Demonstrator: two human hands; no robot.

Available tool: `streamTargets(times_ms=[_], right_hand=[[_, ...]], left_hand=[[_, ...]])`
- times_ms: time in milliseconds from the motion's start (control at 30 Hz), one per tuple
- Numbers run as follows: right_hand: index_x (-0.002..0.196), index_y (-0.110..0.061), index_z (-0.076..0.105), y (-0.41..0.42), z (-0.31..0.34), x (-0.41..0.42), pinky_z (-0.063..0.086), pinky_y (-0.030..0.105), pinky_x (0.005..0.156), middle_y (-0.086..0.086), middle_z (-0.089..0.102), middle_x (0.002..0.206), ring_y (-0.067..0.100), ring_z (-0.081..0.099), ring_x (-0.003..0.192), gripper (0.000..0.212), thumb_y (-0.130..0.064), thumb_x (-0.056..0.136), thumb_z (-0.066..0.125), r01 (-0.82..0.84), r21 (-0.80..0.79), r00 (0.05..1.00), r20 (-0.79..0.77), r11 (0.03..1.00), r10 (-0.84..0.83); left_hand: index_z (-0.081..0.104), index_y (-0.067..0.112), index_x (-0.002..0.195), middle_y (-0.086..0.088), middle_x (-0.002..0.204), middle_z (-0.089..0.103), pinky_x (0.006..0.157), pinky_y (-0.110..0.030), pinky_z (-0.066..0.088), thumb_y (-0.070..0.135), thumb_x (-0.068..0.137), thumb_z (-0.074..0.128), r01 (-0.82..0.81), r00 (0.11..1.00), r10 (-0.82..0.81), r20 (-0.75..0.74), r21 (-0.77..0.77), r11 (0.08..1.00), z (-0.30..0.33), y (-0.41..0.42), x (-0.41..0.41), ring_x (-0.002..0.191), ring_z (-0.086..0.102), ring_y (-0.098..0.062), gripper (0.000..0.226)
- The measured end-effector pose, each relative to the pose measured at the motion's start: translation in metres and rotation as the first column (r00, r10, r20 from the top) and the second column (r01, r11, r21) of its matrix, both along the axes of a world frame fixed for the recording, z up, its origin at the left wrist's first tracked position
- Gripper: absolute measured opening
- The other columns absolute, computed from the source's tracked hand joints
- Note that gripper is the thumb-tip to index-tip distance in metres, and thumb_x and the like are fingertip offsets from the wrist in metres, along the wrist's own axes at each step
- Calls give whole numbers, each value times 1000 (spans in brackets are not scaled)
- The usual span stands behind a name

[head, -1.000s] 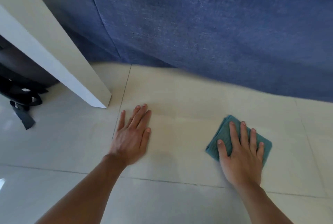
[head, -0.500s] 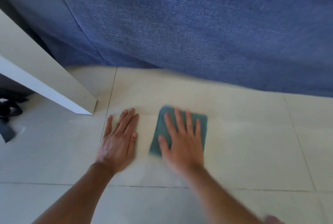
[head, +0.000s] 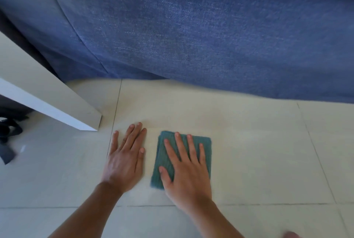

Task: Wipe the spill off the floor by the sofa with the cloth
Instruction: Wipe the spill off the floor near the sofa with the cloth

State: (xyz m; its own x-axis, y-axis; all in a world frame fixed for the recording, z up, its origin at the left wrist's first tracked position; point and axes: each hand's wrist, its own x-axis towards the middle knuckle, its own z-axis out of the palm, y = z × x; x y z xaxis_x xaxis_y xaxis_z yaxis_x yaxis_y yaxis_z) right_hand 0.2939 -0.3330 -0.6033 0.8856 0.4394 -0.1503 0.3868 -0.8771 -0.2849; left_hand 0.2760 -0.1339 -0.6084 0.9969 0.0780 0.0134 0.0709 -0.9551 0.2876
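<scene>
Pressing flat on a folded teal cloth (head: 165,157), right hand (head: 188,172) with fingers spread and straight, palm down, grip not curled around anything, forearm reaching in from the lower edge. Resting just beside it, apart from the cloth, left hand (head: 124,161), also flat and splayed on the pale tiled floor (head: 268,161). Counted: two hands, one cloth, one blue sofa (head: 210,36), one white table leg (head: 47,101). Lying on a single tile near the sofa's base, cloth with bare floor stretching wide to its right and toward the sofa; hemmed on the left by the table leg, with dark straps (head: 9,134) beyond it.
</scene>
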Motion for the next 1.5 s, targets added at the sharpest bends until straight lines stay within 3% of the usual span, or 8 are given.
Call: streamTargets(times_ms=[167, 300, 533, 767, 933, 1167, 1333, 1500], right_hand=[[163, -36, 18, -88, -4, 26, 9, 55, 126, -4, 10, 174, 28, 5, 160, 75, -66, 94, 27, 272, -158, 962, 67, 949, -265], [164, -32, 7, -47, -1, 91, -2, 58, 126, -1, -6, 174, 31, -8, 159, 78, -63, 93, 12, 449, -100, 892, -9, 888, -452], [163, -39, 13, -22, -2, -25, -1, 52, 125, -9, -3, 173, 25, -6, 160, 73, -64, 98, 33, -188, -34, 982, 2, 982, 188], [164, -31, 11, 70, -1, 34, -6, 58, 126, 2, -1, 174, 33, -7, 159, 74, -60, 97, 21, 85, -61, 996, -6, 995, -85], [161, -37, 25, 49, 3, -48, 6, 54, 125, -7, 10, 173, 26, 9, 160, 73, -59, 94, 43, -484, 13, 875, 26, 875, 484], [164, -31, 12, 118, 2, 17, -3, 58, 127, 2, 2, 174, 32, -5, 159, 74, -61, 98, 25, -183, -76, 982, 23, 980, 185], [163, -36, 19, 109, 6, -44, 3, 56, 127, -7, 7, 174, 23, -4, 160, 71, -58, 98, 36, -628, 16, 777, -18, 778, 629], [163, -35, 17, 125, 3, -6, 2, 56, 128, -5, 8, 174, 26, -2, 160, 72, -61, 97, 28, -431, -48, 902, 11, 901, 432]], left_hand=[[44, 9, 147, -6, 159, 35, 118, -58, 18, 30, 97, 24, -2, 1000, 1, -2, -18, 1000, 1, -1, 0, 149, 26, -20, 58], [40, 11, 149, -4, 161, 30, 120, -55, 16, 32, 100, 20, 6, 1000, -5, 13, -38, 999, 8, 2, -3, 151, 20, -19, 57], [49, 12, 143, -4, 154, 44, 122, -50, 15, 37, 102, 20, -192, 981, 193, 30, -55, 980, 9, 57, -74, 148, 29, -20, 56], [36, 11, 151, -5, 160, 32, 124, -42, 2, 33, 99, 25, -449, 892, 452, 27, -81, 890, 8, 78, -131, 151, 19, -20, 58], [32, 11, 153, -5, 161, 30, 123, -44, 7, 35, 100, 23, -486, 873, 488, 11, -65, 871, 6, 90, -147, 150, 22, -18, 59], [30, 9, 154, -4, 162, 26, 123, -43, 4, 32, 98, 24, -482, 876, 483, 8, -67, 874, 3, 93, -149, 151, 16, -17, 60], [31, 8, 153, -6, 161, 29, 123, -44, 6, 30, 98, 26, -476, 879, 478, 13, -62, 877, 2, 95, -150, 151, 17, -18, 60], [31, 8, 153, -6, 161, 28, 123, -45, 6, 30, 99, 24, -468, 883, 470, 13, -62, 882, 3, 95, -150, 151, 17, -19, 59]])
